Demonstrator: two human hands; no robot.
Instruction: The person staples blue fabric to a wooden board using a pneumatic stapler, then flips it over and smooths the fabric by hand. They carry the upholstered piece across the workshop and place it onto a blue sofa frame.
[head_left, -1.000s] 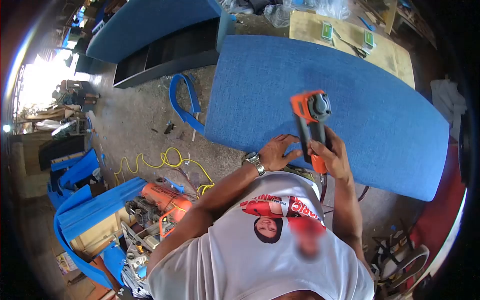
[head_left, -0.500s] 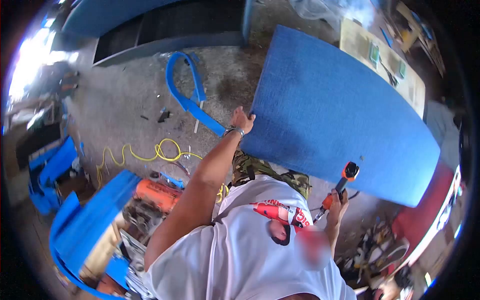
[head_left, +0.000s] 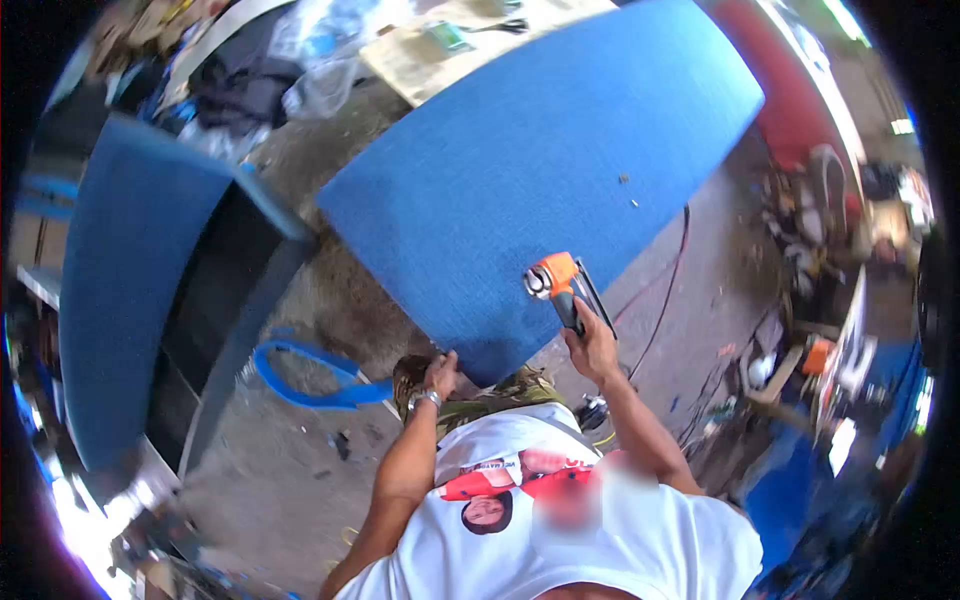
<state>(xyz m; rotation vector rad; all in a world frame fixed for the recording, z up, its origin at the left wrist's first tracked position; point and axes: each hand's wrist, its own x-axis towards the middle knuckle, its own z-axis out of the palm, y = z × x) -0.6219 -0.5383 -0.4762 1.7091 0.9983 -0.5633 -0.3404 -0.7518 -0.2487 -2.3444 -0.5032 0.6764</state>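
Note:
My right hand (head_left: 592, 345) grips the dark handle of an orange and black staple gun (head_left: 558, 272), its metal-capped head over the blue fabric-covered panel (head_left: 480, 190). At the panel's near left corner, my left hand (head_left: 441, 376) is closed with its fingers at the edge, close over my camouflage trousers (head_left: 520, 400). A blue strip (head_left: 310, 400) loops on the floor and runs up to my left wrist; its far end is hidden behind the hand. Small bits lie on the panel's right part.
Another blue piece with a dark open underside (head_left: 200, 330) stands at the left. Behind the panel is a pale board (head_left: 400, 60) with a green box (head_left: 449, 38). A dark red hose (head_left: 672, 285) trails on the right. Clutter (head_left: 800, 220) lies along the right side.
My view has turned to the right. The staple gun has swung from beside my body to over the panel. My left hand stays at the panel's corner.

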